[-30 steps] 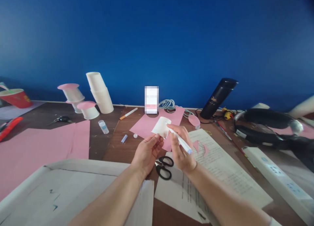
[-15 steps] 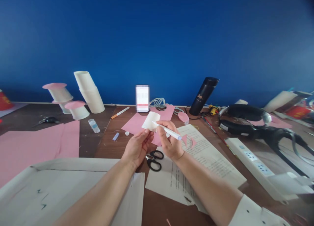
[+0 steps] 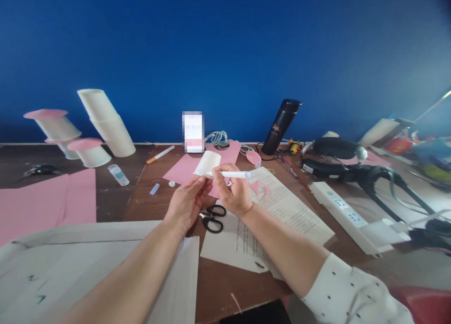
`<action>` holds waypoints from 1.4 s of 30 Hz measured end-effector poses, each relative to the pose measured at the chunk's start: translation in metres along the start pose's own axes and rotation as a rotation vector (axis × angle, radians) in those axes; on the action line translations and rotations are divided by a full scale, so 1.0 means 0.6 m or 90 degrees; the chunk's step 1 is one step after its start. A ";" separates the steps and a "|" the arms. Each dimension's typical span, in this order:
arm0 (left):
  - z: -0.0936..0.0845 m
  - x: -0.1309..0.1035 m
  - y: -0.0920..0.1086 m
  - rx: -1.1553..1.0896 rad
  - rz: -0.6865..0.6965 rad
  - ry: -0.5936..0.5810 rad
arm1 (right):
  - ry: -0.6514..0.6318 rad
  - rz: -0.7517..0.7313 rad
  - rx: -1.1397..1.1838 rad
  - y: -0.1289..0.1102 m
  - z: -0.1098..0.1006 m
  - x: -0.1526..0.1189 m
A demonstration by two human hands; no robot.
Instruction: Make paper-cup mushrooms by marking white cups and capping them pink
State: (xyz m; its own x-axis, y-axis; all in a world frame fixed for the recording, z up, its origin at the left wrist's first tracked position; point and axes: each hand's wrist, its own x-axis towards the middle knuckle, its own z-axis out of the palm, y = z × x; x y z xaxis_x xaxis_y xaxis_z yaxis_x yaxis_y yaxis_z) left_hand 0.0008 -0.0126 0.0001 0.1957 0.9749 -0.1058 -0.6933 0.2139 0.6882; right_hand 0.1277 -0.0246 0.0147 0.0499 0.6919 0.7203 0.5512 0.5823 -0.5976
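My left hand [image 3: 190, 197] pinches the lower edge of a small white paper cup [image 3: 208, 162], tilted in front of me. Closed around a white marker [image 3: 234, 174] is my right hand [image 3: 233, 190]; the marker's tip points left at the cup's lower right edge, and I cannot tell if it touches. Pink paper [image 3: 181, 166] lies under and behind the cup. Black-handled scissors [image 3: 213, 224] rest just below my hands, their blades partly hidden. A lilac marker cap [image 3: 154, 189] and a small white round piece [image 3: 171, 184] lie to the left.
Stacked paper cups [image 3: 111, 127] and pink-topped cut cups [image 3: 89, 152] stand at the left, near a glue bottle [image 3: 119, 174]. A phone [image 3: 193, 131] and black flask [image 3: 282, 127] stand by the wall. Printed sheets [image 3: 282, 206] and a power strip [image 3: 347, 216] lie right.
The view has shifted right, so things sit farther left. My right hand has turned the marker more level, its tip nearer the cup's lower edge.
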 end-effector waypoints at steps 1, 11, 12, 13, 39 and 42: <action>-0.001 0.000 -0.001 0.004 0.007 -0.002 | 0.003 -0.003 0.000 0.000 0.000 0.000; -0.005 0.003 -0.005 0.031 0.028 -0.015 | 0.011 -0.002 -0.016 0.008 0.001 -0.001; -0.006 0.004 -0.005 0.032 0.026 -0.017 | 0.007 -0.005 -0.014 0.007 0.002 -0.001; -0.006 0.004 -0.005 0.033 0.025 -0.019 | 0.003 -0.007 -0.011 0.007 0.002 -0.001; 0.000 0.000 -0.003 0.021 0.014 0.000 | 0.002 -0.065 -0.081 0.010 0.004 -0.002; 0.000 0.001 -0.003 0.016 0.010 0.005 | 0.002 -0.066 -0.094 0.008 0.004 -0.003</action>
State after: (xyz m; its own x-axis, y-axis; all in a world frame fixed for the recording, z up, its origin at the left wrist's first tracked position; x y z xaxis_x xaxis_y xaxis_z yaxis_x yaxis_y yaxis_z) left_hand 0.0023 -0.0126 -0.0012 0.1800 0.9785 -0.1003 -0.6787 0.1974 0.7074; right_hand 0.1283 -0.0223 0.0096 -0.0114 0.6302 0.7763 0.6696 0.5814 -0.4622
